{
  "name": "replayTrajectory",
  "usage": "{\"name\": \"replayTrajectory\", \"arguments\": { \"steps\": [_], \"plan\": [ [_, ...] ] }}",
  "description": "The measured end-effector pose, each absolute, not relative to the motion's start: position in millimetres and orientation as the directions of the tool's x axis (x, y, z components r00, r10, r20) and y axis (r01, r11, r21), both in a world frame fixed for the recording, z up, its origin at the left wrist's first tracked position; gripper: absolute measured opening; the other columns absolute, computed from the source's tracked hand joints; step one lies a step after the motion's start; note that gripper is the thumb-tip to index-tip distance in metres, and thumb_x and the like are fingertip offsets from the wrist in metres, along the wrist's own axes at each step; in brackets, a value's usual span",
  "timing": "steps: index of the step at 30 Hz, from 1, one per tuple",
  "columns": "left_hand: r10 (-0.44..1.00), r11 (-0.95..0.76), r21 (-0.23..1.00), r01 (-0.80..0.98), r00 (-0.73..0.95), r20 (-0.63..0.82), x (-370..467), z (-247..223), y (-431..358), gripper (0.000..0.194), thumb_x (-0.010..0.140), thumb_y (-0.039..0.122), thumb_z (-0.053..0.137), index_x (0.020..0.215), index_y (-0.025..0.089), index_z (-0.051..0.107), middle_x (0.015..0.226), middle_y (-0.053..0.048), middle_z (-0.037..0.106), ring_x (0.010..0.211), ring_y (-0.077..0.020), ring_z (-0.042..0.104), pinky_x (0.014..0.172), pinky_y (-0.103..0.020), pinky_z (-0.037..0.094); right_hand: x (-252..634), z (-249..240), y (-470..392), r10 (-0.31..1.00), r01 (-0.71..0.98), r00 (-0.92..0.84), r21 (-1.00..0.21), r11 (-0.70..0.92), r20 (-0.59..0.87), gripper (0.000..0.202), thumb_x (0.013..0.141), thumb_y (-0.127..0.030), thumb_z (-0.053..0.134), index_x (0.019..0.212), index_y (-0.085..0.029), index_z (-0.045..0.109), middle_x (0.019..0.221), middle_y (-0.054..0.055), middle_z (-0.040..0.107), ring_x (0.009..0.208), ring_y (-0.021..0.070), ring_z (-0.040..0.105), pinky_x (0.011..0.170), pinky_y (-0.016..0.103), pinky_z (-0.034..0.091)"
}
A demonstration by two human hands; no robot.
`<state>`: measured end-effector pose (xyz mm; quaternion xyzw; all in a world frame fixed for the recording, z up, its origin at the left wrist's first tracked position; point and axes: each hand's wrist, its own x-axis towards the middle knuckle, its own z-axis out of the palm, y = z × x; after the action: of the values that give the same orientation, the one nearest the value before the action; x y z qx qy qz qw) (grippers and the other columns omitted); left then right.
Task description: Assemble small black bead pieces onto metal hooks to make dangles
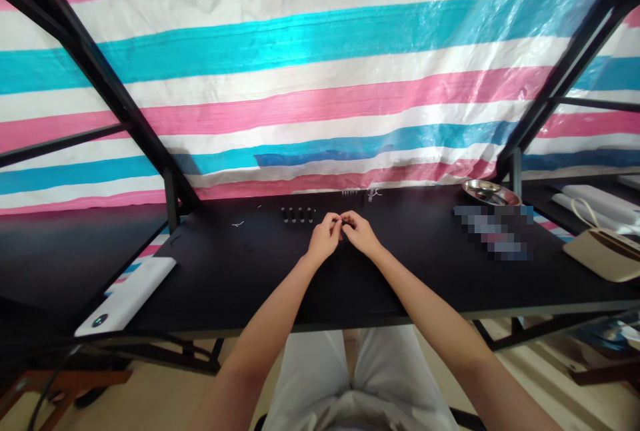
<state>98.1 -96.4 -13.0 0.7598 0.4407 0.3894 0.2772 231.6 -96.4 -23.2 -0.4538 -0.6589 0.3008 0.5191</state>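
Observation:
My left hand point(326, 238) and my right hand point(361, 234) meet over the middle of the black table point(240, 278). Their fingertips pinch together around something small and dark, mostly covered by the fingers, so its kind cannot be made out. Just left of my hands, several short black cylinders point(301, 215) with pale ends stand in a row. Behind the hands, at the table's far edge, lies a row of tiny light-coloured pieces point(349, 193). Beside it is a small pale item with thin white strands point(371, 195).
A shiny round metal dish point(493, 194) sits at the back right, with a blurred-out patch point(493, 234) in front. At the left edge lies a long white device point(127, 298). A beige bag point(603, 254) rests at far right. White scraps point(238, 224) lie left. Striped sheeting point(320, 104) hangs behind.

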Motion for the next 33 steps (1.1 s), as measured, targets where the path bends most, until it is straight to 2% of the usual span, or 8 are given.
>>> {"name": "replayTrajectory", "arguments": {
  "steps": [11,21,27,33],
  "plan": [
    [0.893,-0.448,0.727,0.521,0.298,0.337,96.7,-10.9,-97.4,0.019,0.089,0.033,0.034,0.093,0.021,0.048,0.060,0.004,0.059,0.048,-0.0089,0.053,0.053,-0.019,0.039,233.2,-21.4,-97.4,0.899,0.347,-0.109,-0.831,0.435,0.425,0.017,0.076,-0.022,0.045,0.084,-0.018,0.059,0.081,0.001,0.062,0.075,0.0138,0.057,0.075,0.028,0.044],
    [0.890,-0.451,0.666,0.594,0.238,0.390,93.8,-24.3,-86.7,0.014,0.088,0.029,0.037,0.085,0.021,0.048,0.068,0.001,0.062,0.062,-0.0118,0.058,0.062,-0.022,0.040,238.2,-27.8,-92.3,0.817,0.450,-0.293,-0.682,0.577,0.497,0.025,0.084,-0.018,0.042,0.101,-0.019,0.060,0.095,0.006,0.063,0.085,0.0148,0.057,0.081,0.029,0.043],
    [0.909,-0.410,0.652,0.638,0.223,0.353,93.2,-21.3,-88.7,0.014,0.088,0.025,0.035,0.085,0.022,0.048,0.067,0.003,0.062,0.063,-0.0122,0.058,0.066,-0.023,0.040,242.5,-32.5,-86.8,0.818,0.582,-0.329,-0.580,0.569,0.472,0.019,0.085,-0.020,0.045,0.089,-0.018,0.063,0.085,0.005,0.061,0.077,0.0147,0.056,0.073,0.028,0.043],
    [0.924,-0.375,0.625,0.684,0.222,0.311,93.0,-17.6,-90.6,0.014,0.088,0.024,0.035,0.087,0.023,0.049,0.070,0.002,0.063,0.066,-0.0131,0.058,0.067,-0.024,0.040,244.2,-28.6,-88.7,0.819,0.644,-0.352,-0.518,0.563,0.453,0.015,0.083,-0.017,0.049,0.085,-0.018,0.063,0.078,0.003,0.057,0.072,0.0132,0.052,0.069,0.026,0.042]
  ]
}}
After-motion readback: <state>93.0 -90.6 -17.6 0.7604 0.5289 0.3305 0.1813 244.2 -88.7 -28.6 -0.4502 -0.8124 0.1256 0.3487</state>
